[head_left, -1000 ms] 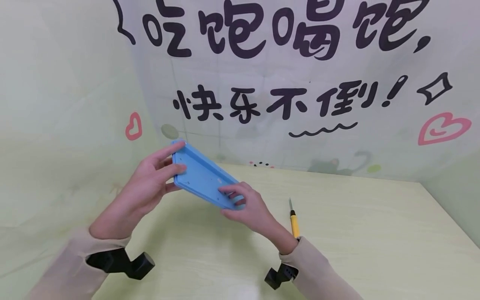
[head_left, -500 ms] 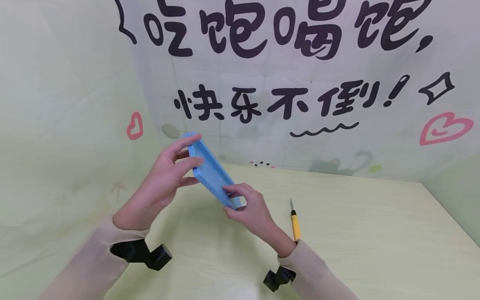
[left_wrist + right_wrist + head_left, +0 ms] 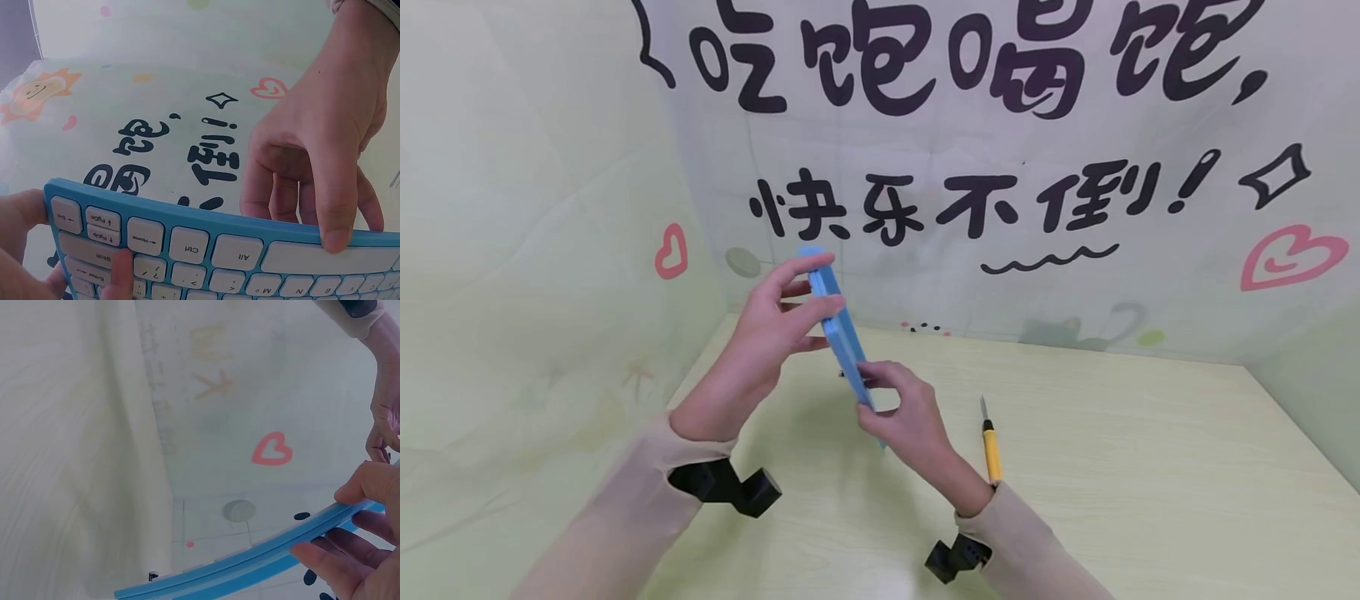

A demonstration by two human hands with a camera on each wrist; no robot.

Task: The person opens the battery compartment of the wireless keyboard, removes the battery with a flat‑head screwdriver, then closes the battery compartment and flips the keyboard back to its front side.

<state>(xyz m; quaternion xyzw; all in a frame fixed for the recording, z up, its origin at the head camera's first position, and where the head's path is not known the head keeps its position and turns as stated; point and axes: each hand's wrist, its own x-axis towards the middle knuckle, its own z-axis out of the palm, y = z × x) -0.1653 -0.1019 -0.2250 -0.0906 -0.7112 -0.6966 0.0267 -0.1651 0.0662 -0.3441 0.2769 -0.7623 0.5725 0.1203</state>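
A blue keyboard [image 3: 847,342] with white keys is held up over the table, steeply tilted and almost edge-on in the head view. My left hand [image 3: 767,337] grips its upper end, thumb on the underside. In the left wrist view the keys of the keyboard [image 3: 187,244] show, and a left fingertip lies over them. Lower down, my right hand [image 3: 916,417] pinches the other part between thumb and fingers. The right wrist view shows the long blue edge of the keyboard [image 3: 244,559] between the fingers of the right hand [image 3: 365,550].
On the pale wooden table [image 3: 1135,467] a yellow-handled screwdriver [image 3: 991,450] lies just right of the right hand, its metal tip pointing away. A printed cloth backdrop [image 3: 925,283] rises behind the table and along both sides.
My left hand has moved right and up, swinging the keyboard from a slanted view of its underside to nearly edge-on and steeper. The right hand stays in almost the same place.
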